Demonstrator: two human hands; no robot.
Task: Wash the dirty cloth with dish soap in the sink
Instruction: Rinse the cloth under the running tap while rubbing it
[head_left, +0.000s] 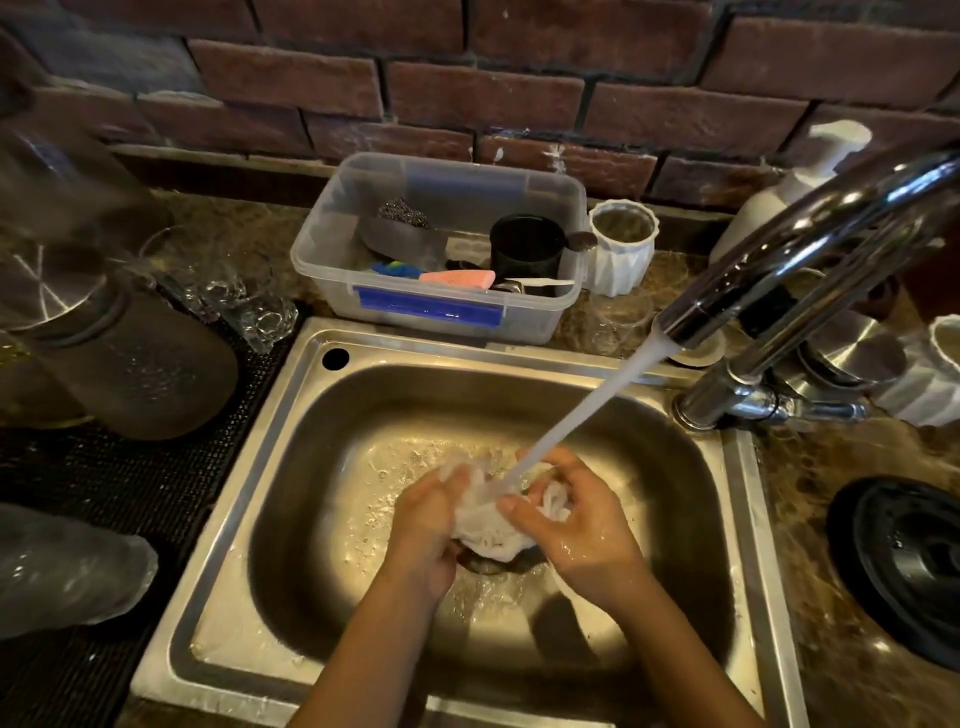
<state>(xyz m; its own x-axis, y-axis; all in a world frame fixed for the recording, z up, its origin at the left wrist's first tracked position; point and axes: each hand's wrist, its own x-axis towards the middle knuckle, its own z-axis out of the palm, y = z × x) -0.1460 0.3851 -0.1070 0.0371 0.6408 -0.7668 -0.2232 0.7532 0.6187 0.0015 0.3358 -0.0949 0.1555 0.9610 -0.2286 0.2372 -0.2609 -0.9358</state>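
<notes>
A white wet cloth (491, 522) is bunched up over the drain in the middle of the steel sink (291, 525). My left hand (428, 519) grips its left side and my right hand (576, 525) grips its right side, both wet. A stream of water (587, 410) runs from the chrome faucet (810, 254) onto the cloth between my hands. A white pump bottle (779, 192) stands behind the faucet at the back right; whether it holds dish soap I cannot tell.
A clear plastic tub (363, 218) with scourers, a pink sponge and a black cup sits behind the sink. A white ribbed cup (621, 249) stands beside it. Glass jars and a black mat lie left. A black round lid (904, 566) lies right.
</notes>
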